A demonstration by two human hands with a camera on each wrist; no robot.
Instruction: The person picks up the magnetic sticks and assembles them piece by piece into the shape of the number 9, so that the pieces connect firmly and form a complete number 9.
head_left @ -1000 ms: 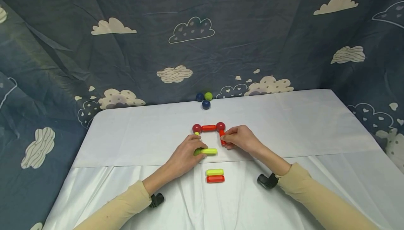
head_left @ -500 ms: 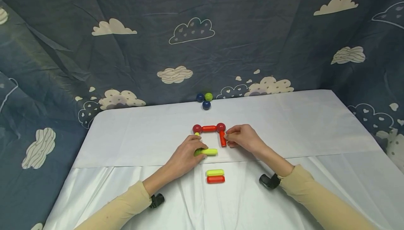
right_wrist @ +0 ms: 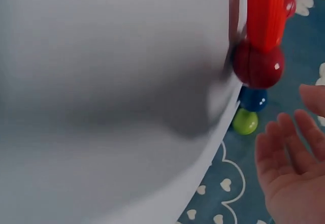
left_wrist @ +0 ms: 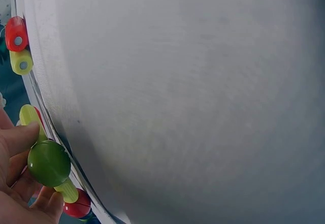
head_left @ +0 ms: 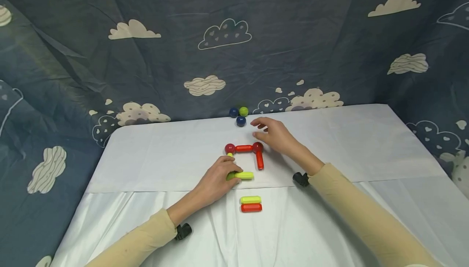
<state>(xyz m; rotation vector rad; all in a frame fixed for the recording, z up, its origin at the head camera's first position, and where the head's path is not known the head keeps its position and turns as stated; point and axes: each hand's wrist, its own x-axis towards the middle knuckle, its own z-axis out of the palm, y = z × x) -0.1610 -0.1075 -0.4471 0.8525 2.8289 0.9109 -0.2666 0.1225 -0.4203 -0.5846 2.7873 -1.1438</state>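
My left hand pinches a green ball between thumb and fingers. From this ball one yellow rod points right, and a second yellow rod runs to a red ball, mostly behind the fingers in the head view. A red rod links that ball to another red ball, from which a further red rod extends toward the front. Over the right side of this frame, my right hand holds nothing, fingers parted, its fingertips near the loose blue balls.
Two blue balls and a light green ball sit together at the table's back edge. A loose yellow rod and red rod lie side by side in front. Behind the white table hangs a cloud-patterned cloth.
My right hand has let go of the right-hand red rod and moved away from it, up toward the loose balls. The left hand stays in place on the green ball.
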